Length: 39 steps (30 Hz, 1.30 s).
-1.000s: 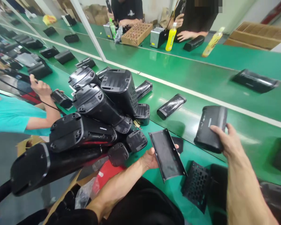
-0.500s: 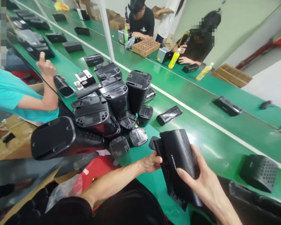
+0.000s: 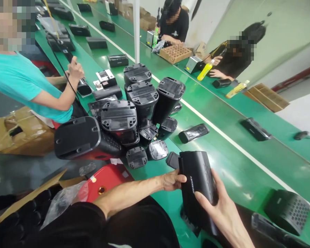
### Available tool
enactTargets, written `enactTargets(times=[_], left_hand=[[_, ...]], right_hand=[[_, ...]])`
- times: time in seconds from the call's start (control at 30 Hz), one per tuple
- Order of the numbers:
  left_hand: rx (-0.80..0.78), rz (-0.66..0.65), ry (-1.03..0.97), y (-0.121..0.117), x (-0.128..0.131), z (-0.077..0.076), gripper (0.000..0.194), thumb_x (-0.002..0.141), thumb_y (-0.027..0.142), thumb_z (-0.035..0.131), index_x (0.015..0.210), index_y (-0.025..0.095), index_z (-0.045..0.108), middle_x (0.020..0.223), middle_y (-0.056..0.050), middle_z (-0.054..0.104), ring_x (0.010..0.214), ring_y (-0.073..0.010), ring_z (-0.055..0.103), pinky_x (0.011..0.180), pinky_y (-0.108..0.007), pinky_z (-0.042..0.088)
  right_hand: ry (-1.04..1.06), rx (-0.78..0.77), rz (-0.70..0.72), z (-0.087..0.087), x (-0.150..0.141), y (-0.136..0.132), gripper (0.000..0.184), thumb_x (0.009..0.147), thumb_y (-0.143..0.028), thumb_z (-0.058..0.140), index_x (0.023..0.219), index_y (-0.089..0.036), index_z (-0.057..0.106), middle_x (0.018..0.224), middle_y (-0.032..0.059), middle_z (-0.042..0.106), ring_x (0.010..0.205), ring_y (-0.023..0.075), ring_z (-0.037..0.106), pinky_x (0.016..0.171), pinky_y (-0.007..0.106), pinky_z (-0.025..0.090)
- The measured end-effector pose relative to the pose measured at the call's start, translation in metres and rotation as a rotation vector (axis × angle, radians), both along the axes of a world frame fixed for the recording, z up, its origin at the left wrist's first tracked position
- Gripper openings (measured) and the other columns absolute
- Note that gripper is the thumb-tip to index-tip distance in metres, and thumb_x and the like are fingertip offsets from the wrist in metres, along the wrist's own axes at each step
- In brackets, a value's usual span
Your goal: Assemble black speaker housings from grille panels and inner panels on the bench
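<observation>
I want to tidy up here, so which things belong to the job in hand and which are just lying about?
Job in hand:
- MERKURY casing, in left hand and right hand
- upright casings, probably

Lying about, it seems:
- green bottle
- torn cardboard box
- clear plastic

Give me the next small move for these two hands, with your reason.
I'd squeeze the left hand gently toward the right hand: they hold opposite sides of the black housing, and a thin strip seems to stand out along its left edge.
</observation>
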<state>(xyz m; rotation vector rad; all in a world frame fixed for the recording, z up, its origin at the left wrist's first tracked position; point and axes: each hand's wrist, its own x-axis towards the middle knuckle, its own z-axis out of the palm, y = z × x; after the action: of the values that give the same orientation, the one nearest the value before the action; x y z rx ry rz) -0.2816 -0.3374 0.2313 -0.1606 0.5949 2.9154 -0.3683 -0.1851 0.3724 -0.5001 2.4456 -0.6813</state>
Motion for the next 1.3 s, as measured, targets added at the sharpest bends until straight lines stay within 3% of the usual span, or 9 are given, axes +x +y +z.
enactTargets(times=[0.17,0.33,0.5,0.6,0.7,0.87,1.07,1.17,1.3], left_hand=[[-0.030,-0.023,-0.070,0.000,-0.001,-0.009,0.082,0.048,0.053,0.100,0.118,0.019,0.073,0.105,-0.009,0.077,0.079,-0.0167,0.070,0.070,-0.026,0.054],[-0.049,-0.057,-0.054,0.001,-0.004,-0.002,0.086,0.047,0.059,0.099,0.119,0.020,0.073,0.105,-0.008,0.076,0.087,-0.0196,0.071,0.078,-0.031,0.055],[0.013,0.115,-0.128,0.011,-0.013,0.015,0.086,0.050,0.061,0.097,0.119,0.016,0.072,0.102,-0.011,0.077,0.088,-0.0224,0.071,0.083,-0.033,0.053],[0.009,0.231,-0.215,0.011,-0.020,0.020,0.081,0.052,0.054,0.099,0.119,0.017,0.070,0.100,-0.009,0.076,0.087,-0.0221,0.070,0.083,-0.034,0.053],[0.016,0.296,-0.289,0.010,-0.024,0.024,0.078,0.055,0.053,0.098,0.117,0.016,0.069,0.097,-0.007,0.075,0.086,-0.0206,0.069,0.082,-0.034,0.053],[-0.081,0.329,-0.297,0.024,-0.028,0.029,0.084,0.057,0.050,0.098,0.128,0.023,0.063,0.102,-0.004,0.073,0.087,-0.0186,0.067,0.080,-0.032,0.053],[-0.256,0.118,-0.298,-0.001,-0.028,0.033,0.100,0.055,0.070,0.090,0.138,0.027,0.057,0.119,-0.011,0.070,0.099,-0.0279,0.067,0.083,-0.043,0.055],[-0.526,0.131,-0.152,-0.040,-0.026,0.040,0.109,0.056,0.054,0.095,0.152,0.034,0.047,0.146,-0.010,0.058,0.129,-0.0323,0.057,0.107,-0.047,0.046],[-0.784,-0.206,0.119,-0.067,-0.017,0.047,0.107,0.061,0.041,0.094,0.156,0.030,0.045,0.153,-0.010,0.051,0.135,-0.0364,0.052,0.116,-0.046,0.039]], right_hand=[[-0.002,0.011,0.002,0.004,0.011,0.000,0.103,0.079,-0.070,0.065,0.166,-0.029,0.026,0.137,0.0126,0.067,0.111,0.0363,0.072,0.093,0.048,0.056],[-0.085,0.005,-0.023,-0.011,0.002,0.003,0.110,0.075,-0.070,0.071,0.166,-0.029,0.026,0.133,0.0138,0.068,0.112,0.0383,0.071,0.095,0.053,0.056],[-0.092,-0.157,-0.060,-0.030,-0.007,0.016,0.103,0.078,-0.068,0.072,0.164,-0.031,0.030,0.150,0.0133,0.055,0.131,0.0383,0.059,0.108,0.056,0.049],[-0.011,-0.307,-0.174,-0.043,0.017,0.032,0.102,0.074,-0.065,0.078,0.161,-0.033,0.035,0.163,0.0129,0.037,0.142,0.0403,0.048,0.106,0.054,0.052],[0.076,-0.458,-0.343,-0.061,0.060,0.034,0.121,0.068,-0.060,0.086,0.164,-0.031,0.018,0.165,0.0158,0.027,0.144,0.0409,0.045,0.104,0.055,0.053],[0.337,-0.552,-0.641,-0.078,0.088,0.007,0.103,0.070,-0.057,0.085,0.152,-0.022,0.033,0.150,0.0203,0.039,0.130,0.0362,0.053,0.101,0.052,0.053],[0.233,-0.513,-0.678,-0.069,0.074,0.051,0.092,0.070,-0.062,0.082,0.144,-0.022,0.045,0.140,0.0152,0.050,0.116,0.0332,0.057,0.100,0.050,0.049],[0.090,-0.488,-0.620,-0.064,0.079,0.087,0.092,0.067,-0.061,0.085,0.142,-0.022,0.048,0.137,0.0142,0.055,0.112,0.0330,0.060,0.094,0.046,0.051],[-0.019,-0.457,-0.566,-0.059,0.085,0.110,0.092,0.070,-0.061,0.083,0.147,-0.026,0.047,0.140,0.0131,0.057,0.117,0.0341,0.060,0.095,0.044,0.052]])
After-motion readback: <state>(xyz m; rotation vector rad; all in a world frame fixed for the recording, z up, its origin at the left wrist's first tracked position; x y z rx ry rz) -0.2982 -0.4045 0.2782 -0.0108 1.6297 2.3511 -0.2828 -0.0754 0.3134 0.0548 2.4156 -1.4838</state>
